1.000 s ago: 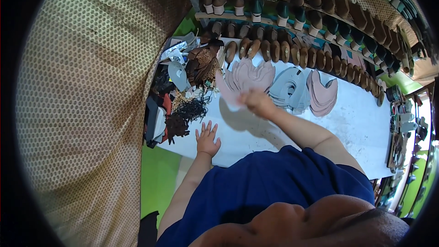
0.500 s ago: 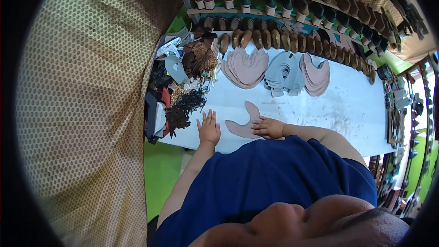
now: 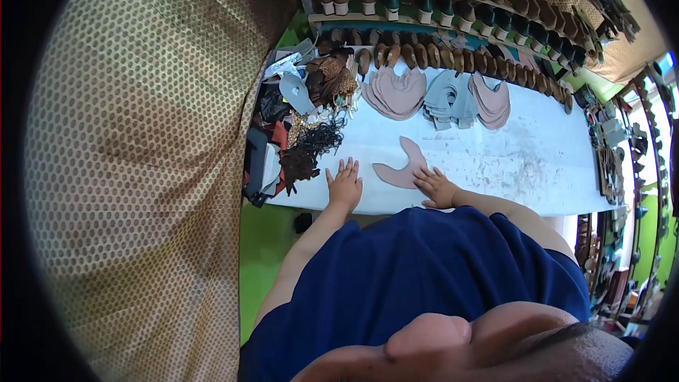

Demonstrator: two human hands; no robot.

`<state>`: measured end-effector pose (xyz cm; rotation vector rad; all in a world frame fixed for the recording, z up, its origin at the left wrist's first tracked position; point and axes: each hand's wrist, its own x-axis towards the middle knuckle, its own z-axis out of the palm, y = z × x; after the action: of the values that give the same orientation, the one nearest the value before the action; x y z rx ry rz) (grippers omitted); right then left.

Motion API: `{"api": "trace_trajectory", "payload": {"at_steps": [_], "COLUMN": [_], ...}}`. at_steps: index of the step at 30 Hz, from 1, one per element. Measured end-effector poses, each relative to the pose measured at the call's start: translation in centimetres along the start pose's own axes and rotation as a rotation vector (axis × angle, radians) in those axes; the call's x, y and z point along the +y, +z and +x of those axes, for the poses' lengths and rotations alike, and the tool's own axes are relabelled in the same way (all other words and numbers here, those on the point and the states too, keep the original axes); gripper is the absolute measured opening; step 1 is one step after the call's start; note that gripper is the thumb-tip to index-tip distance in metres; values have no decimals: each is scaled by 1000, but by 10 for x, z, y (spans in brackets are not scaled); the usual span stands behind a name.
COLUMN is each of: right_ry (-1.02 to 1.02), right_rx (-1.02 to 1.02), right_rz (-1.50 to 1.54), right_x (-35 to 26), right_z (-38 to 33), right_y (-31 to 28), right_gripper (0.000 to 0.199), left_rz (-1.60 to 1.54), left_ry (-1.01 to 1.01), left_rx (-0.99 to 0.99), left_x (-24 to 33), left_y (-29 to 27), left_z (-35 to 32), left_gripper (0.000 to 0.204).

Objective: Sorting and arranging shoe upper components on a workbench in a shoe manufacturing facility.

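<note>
Head view: one curved pink piece [image 3: 403,177] is laid flat on the white table [image 3: 544,180], its right edge overlapped by the spread fingers of the right hand [image 3: 438,189], seemingly steadied. Left hand [image 3: 344,185] is set apart leftward, fingers parted, nothing held. Grey stack [image 3: 440,114] is kept behind, probably within reach.

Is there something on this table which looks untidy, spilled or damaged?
Yes: at the left end of the white-covered table, thin black strips lie tangled beside dark brown scraps, unlike the tidily stacked pink pieces. Dark smudges mark its white surface. The flat pink crescent-shaped piece looks undamaged.
</note>
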<state>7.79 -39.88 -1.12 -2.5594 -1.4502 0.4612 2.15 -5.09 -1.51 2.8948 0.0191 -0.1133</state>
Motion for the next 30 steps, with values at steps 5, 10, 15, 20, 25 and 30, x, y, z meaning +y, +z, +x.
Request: {"api": "trace_trajectory", "payload": {"at_steps": [5, 10, 15, 20, 25, 30], "right_ry": [99, 221, 298, 356, 387, 390], "right_rx": [72, 81, 79, 80, 82, 118], "right_rz": [-57, -67, -42, -28, -11, 6], "right_x": [-12, -29, -37, -41, -43, -45], "right_z": [-1, 0, 0, 4, 5, 2], "right_y": [11, 16, 14, 18, 19, 19], "right_gripper": [85, 84, 84, 84, 84, 83], "left_rz": [116, 90, 39, 115, -114, -353], "left_ry": [-80, -237, -272, -167, -224, -187], "left_rx": [10, 164, 155, 266, 282, 261], "left_x": [-19, -40, -38, -51, -55, -67], "left_y": [-36, -47, -51, -34, -36, -57], "left_z": [-9, 19, 48, 68, 83, 69], "left_gripper": [58, 47, 24, 13, 12, 15]}}
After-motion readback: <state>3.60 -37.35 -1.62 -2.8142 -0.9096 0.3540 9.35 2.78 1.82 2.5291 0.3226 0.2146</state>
